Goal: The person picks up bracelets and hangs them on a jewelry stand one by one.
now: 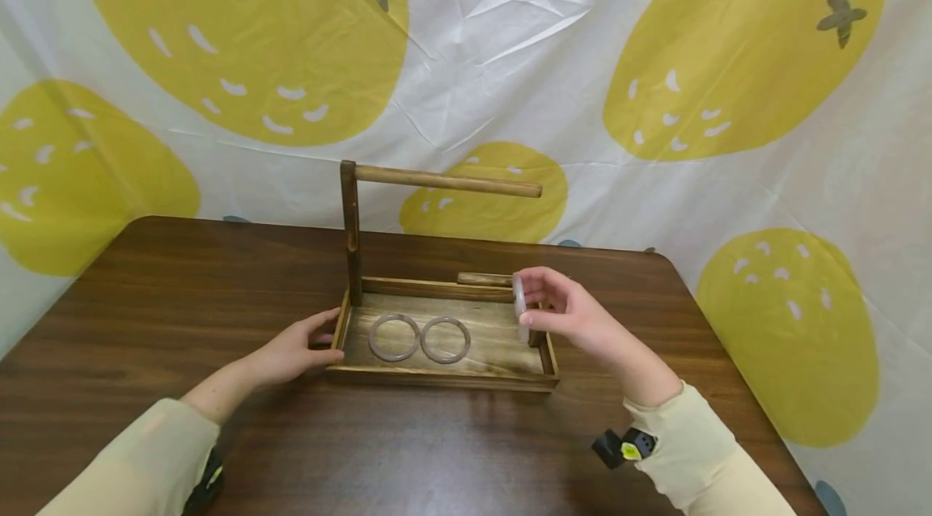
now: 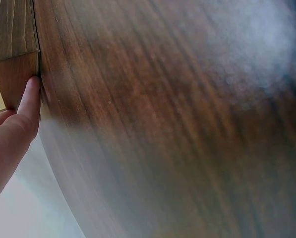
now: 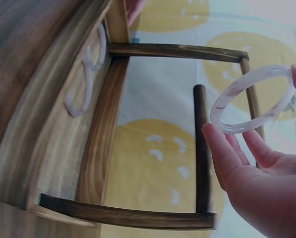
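My right hand [image 1: 571, 310] pinches a pale, translucent bangle [image 3: 264, 72] between thumb and fingertips. The bangle is held on edge, close to the free-standing short bar [image 3: 201, 148] of a wooden bracelet stand in the right wrist view. Two similar bangles, a left one [image 1: 373, 338] and a right one [image 1: 468, 338], lie flat side by side in the stand's tray [image 1: 498, 334]. At the tray's left end, my left hand [image 1: 294, 348] rests its thumb and fingers against the outer wall. Its thumb [image 2: 31, 91] touches near the corner in the left wrist view.
The stand's tall post [image 1: 351, 229] rises at the tray's left end, with a long upper bar [image 1: 451, 180] reaching right. A brown wooden table [image 1: 451, 451] carries the stand. Behind it hangs a white cloth [image 1: 510, 79] printed with yellow fruit.
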Motion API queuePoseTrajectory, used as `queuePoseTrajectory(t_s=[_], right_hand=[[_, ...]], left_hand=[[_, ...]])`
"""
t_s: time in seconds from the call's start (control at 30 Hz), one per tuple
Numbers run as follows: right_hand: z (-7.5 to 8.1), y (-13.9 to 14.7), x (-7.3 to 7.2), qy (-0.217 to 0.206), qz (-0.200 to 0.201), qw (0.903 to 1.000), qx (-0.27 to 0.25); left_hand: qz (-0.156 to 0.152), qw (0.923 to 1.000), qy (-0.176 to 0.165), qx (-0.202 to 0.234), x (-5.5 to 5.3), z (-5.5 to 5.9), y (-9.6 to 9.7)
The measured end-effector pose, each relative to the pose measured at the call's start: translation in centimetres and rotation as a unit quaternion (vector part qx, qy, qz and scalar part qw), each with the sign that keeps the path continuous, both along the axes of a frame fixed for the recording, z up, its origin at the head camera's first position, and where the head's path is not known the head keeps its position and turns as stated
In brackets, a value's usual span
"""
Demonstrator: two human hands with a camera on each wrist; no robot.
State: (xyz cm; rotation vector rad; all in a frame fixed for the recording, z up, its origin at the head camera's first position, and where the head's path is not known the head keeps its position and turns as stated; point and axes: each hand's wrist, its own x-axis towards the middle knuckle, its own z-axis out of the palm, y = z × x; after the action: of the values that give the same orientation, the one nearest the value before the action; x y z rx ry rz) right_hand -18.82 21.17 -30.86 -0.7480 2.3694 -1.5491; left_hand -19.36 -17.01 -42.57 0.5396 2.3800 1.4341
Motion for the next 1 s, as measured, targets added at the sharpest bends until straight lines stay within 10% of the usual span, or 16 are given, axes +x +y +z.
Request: queuePoseTrajectory(t_s=[1.0], right_hand=[[3.5,0.5,-1.9,-0.014,-0.049,0.9972,-0.054]], left_hand=[[0.004,1.0000,-0.005,-0.004,0.0,0.1,0.0]])
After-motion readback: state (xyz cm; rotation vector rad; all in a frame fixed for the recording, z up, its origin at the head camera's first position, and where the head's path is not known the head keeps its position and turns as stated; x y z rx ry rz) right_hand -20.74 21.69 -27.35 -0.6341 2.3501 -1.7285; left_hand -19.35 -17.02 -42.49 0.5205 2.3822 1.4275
